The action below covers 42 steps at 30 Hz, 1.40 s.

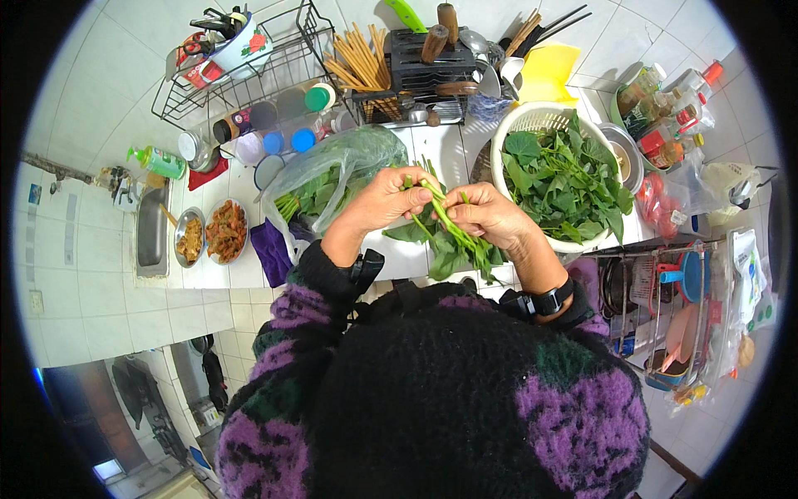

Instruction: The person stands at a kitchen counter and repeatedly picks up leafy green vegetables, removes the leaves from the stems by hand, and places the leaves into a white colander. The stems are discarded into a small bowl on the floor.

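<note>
My left hand (399, 198) pinches the upper stem ends of a small bunch of leafy green stems (454, 232). Close on its right, my right hand (485, 215) grips the same stems, whose leaves hang down over the white tiled counter's front edge. To the right stands a cream plastic colander (502, 163) with a heap of green leaves (558, 181) in it. On the left, an open clear plastic bag (368, 150) holds more leafy stems (318, 190). My fingers hide part of the stems.
Bowls of cooked food (227, 231) and a purple cloth (272, 252) are at the left, beside a sink (151, 231). Jars, a wire rack (299, 37), chopsticks (365, 56) and a black knife block (430, 59) line the back. Bottles (667, 118) stand at the far right.
</note>
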Motion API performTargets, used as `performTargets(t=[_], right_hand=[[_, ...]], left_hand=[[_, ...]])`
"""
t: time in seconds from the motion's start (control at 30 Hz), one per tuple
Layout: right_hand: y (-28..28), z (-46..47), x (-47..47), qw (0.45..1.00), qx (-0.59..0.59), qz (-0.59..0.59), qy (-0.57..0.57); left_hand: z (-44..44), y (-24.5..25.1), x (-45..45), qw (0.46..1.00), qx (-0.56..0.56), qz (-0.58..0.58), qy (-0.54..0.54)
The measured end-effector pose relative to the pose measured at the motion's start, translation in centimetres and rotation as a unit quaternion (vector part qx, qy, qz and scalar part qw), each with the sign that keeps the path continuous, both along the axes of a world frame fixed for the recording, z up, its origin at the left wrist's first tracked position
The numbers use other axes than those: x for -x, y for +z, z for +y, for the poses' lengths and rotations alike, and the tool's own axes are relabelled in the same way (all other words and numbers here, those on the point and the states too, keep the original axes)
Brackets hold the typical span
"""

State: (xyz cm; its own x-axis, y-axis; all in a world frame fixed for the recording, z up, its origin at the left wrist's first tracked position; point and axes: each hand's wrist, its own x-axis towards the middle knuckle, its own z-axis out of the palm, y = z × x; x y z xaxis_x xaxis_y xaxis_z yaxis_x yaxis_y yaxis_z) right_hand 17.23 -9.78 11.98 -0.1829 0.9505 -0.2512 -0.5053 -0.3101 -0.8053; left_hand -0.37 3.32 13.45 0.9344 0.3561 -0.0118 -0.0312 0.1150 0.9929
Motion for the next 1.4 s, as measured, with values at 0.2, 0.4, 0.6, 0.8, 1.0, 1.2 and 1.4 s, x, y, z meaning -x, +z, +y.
performTargets(t=[0.2, 0.4, 0.6, 0.8, 1.0, 1.2, 1.4], right_hand=[[-0.6, -0.4, 1.2, 0.998, 0.02, 0.051, 0.007], [-1.2, -0.1, 0.3, 0.967, 0.068, -0.047, -0.241], [-0.1, -1.1, -1.1, 0.982, -0.045, 0.032, -0.183], [-0.2, -1.7, 1.8, 0.989, -0.039, 0.122, 0.068], [-2.1, -1.5, 1.7, 0.995, 0.047, 0.064, -0.055], [-1.0, -1.7, 1.0, 0.975, 0.038, 0.028, -0.216], [0.6, -3.6, 1.0, 0.99, -0.025, -0.07, -0.117]], left_hand=[[-0.5, -0.9, -0.3, 0.999, 0.034, 0.001, -0.029], [-1.3, -0.2, -0.3, 0.999, 0.028, -0.031, 0.031], [-1.7, 0.3, -1.3, 0.982, 0.086, -0.033, 0.167], [-2.7, -0.2, -2.7, 0.992, -0.013, -0.055, 0.114], [-2.6, -0.4, -2.5, 0.988, -0.009, -0.076, 0.134], [-2.6, -0.1, -1.8, 0.985, 0.033, -0.104, 0.137], [-3.7, -0.5, -3.1, 0.949, -0.132, 0.01, 0.287]])
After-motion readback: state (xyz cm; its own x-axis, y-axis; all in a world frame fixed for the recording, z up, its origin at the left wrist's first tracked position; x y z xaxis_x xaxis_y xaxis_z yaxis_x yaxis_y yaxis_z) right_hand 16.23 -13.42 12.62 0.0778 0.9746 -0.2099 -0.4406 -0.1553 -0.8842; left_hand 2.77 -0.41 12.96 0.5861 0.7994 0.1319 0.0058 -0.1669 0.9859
